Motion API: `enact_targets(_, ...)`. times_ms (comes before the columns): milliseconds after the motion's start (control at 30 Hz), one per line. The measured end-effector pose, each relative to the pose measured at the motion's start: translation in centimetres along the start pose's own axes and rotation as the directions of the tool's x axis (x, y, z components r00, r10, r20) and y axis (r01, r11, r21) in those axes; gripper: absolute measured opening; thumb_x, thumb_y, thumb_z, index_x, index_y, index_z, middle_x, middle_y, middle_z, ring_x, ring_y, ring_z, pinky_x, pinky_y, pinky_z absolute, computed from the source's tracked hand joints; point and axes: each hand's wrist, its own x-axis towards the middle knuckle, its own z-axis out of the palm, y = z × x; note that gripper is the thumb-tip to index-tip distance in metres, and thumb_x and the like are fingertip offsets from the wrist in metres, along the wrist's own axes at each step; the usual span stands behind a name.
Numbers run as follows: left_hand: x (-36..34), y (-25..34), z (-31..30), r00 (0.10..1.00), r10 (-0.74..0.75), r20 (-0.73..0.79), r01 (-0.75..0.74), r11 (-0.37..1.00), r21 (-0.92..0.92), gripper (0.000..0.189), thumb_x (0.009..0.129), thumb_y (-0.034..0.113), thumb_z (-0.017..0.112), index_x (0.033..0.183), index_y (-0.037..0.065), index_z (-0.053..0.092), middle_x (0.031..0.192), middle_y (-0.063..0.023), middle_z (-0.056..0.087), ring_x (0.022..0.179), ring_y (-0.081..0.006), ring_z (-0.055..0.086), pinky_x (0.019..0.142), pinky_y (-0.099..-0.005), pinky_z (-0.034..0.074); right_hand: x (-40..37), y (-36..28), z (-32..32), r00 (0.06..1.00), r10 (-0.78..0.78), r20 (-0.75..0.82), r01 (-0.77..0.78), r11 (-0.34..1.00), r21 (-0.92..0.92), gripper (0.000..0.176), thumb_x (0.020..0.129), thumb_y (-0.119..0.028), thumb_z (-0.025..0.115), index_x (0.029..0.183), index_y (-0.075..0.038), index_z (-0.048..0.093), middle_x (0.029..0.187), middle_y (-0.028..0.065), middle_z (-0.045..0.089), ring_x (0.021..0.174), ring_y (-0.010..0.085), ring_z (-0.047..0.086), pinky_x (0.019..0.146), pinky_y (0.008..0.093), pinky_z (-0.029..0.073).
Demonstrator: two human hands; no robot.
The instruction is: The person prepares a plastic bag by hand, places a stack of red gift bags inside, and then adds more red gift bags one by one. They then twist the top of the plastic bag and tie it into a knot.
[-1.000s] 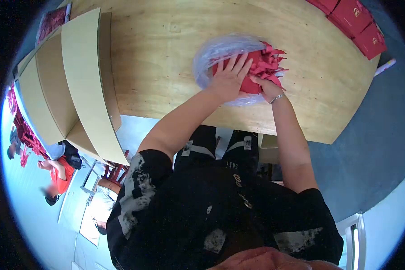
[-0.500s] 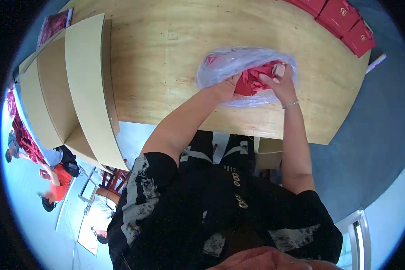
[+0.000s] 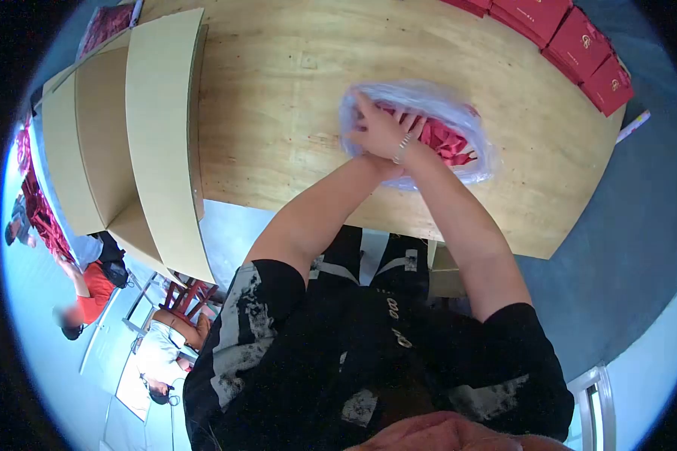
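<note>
A clear plastic bag [image 3: 481, 161] lies on the table with its mouth open, and shiny red ribbon pieces [image 3: 445, 141] show inside. My right hand [image 3: 384, 134], above a bracelet, crosses over my left wrist and rests at the bag's left side. Its thumb and forefinger are apart, stretched over the plastic rim. My left hand [image 3: 388, 168] is at the bag's near left edge, mostly hidden beneath my right wrist, its fingers covered.
An open cardboard box [image 3: 158, 135] stands at the table's left. Red gift bags with gold print [image 3: 583, 49] line the far right edge of the wooden table [image 3: 271, 113]. Two people, one in a red top [image 3: 98, 293] and one in white [image 3: 162, 349], are at the left.
My right hand has swung left from the bag's right side, across my left wrist, to its left rim. My left hand stays near the same edge. The view has shifted slightly.
</note>
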Motion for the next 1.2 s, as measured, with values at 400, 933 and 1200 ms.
enact_targets(400,-0.8,-1.0,-4.4,0.931,0.046,0.362,-0.055,0.998,0.014,0.088,0.077,0.059,0.055,0.147,0.02,0.017,0.153,-0.0101,0.012,0.141,-0.0233,0.014,0.113,-0.0473,0.015,-3.8,2.2,-5.7,0.997,-0.044,0.061,0.037,0.993,0.111,0.035,0.083,-0.014,0.063,0.116,-0.003,0.057,0.106,0.0137,0.064,0.098,0.0262,0.061,0.086,0.0334,0.048)
enact_targets(933,-1.0,-0.3,-3.6,0.993,-0.007,0.12,0.011,1.0,-0.026,0.098,0.072,0.054,0.065,0.146,0.009,0.018,0.154,-0.0103,0.009,0.142,-0.0314,-0.002,0.11,-0.0578,0.003,-8.2,3.3,-5.2,0.981,0.187,0.044,-0.112,0.745,-0.658,0.119,0.059,-0.043,0.08,0.148,-0.012,0.006,0.154,0.0096,0.007,0.142,0.0271,0.007,0.108,0.0563,0.019)
enact_targets(1200,-0.2,0.1,-2.0,0.981,-0.027,0.194,0.035,0.999,-0.037,0.098,0.072,0.05,0.068,0.146,0.009,0.017,0.153,-0.0103,0.01,0.142,-0.0322,0.0,0.11,-0.0588,0.004,-8.1,7.0,-4.7,0.984,0.155,0.092,-0.068,0.791,-0.607,0.125,0.056,-0.05,0.08,0.147,-0.009,0.005,0.151,0.018,0.008,0.141,0.0354,0.006,0.109,0.0586,0.011)
